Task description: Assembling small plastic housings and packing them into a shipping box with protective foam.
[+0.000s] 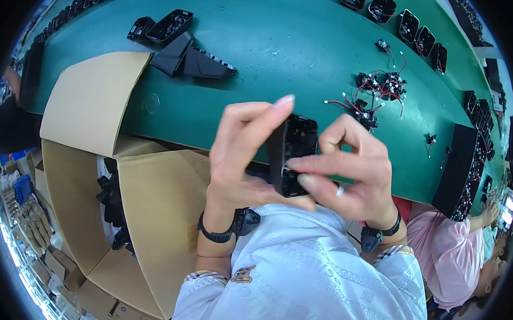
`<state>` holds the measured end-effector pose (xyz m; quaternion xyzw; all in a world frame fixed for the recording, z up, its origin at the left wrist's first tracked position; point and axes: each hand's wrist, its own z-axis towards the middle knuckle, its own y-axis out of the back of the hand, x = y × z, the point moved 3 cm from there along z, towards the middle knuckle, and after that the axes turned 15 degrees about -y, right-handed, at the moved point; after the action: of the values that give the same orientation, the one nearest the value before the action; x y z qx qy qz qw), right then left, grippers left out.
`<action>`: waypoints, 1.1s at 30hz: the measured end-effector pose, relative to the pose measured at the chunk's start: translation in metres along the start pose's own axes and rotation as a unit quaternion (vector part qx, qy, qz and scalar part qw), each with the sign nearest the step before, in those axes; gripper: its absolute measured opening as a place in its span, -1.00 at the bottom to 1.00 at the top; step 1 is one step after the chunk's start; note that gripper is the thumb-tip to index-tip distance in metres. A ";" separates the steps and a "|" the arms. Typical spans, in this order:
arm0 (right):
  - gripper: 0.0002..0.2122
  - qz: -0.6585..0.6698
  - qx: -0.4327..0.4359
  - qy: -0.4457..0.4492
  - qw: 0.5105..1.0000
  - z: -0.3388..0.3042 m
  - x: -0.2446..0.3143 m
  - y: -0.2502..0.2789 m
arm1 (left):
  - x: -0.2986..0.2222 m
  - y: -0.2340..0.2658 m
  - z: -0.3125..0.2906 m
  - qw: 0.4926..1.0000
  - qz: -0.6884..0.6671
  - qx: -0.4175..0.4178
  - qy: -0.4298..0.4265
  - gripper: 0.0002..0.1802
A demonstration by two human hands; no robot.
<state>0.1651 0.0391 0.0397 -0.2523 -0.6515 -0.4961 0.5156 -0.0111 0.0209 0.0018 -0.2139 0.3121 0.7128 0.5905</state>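
Just above my lap, my left hand (232,168) grips a black plastic housing (301,140) by its outer side, thumb and fingers around its ends. The housing is tilted up, its open hollow side turned to the right. Thumb and index finger of my right hand (361,168) come together at the lower part of the hollow. What they pinch, if anything, is too small to make out. A small white spot shows beside the right fingers; I cannot tell what it is. Both wrists wear black bands.
An open cardboard box (165,221) with black parts (112,195) stands at my left. On the green table (275,62) lie black housings (170,26), angular black pieces (192,60) and several small assemblies with red wires (379,86). A co-worker in pink (452,254) sits at right.
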 end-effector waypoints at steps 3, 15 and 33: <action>-0.69 -0.072 0.054 -0.011 0.996 -0.006 0.006 0.002 | -0.004 0.005 0.002 0.998 -0.003 -0.062 0.017 -0.03; -0.74 0.153 -0.054 -0.092 0.982 -0.028 -0.027 0.005 | -0.017 -0.017 0.018 0.980 0.161 0.092 -0.074 -0.29; -0.76 0.363 -0.015 -0.105 0.926 -0.018 -0.036 0.055 | -0.019 -0.045 0.030 0.989 0.093 0.097 -0.057 -0.09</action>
<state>0.2312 0.0501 0.0268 -0.5297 -0.5582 -0.2558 0.5851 0.0391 0.0331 0.0275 -0.0847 0.3639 0.7424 0.5560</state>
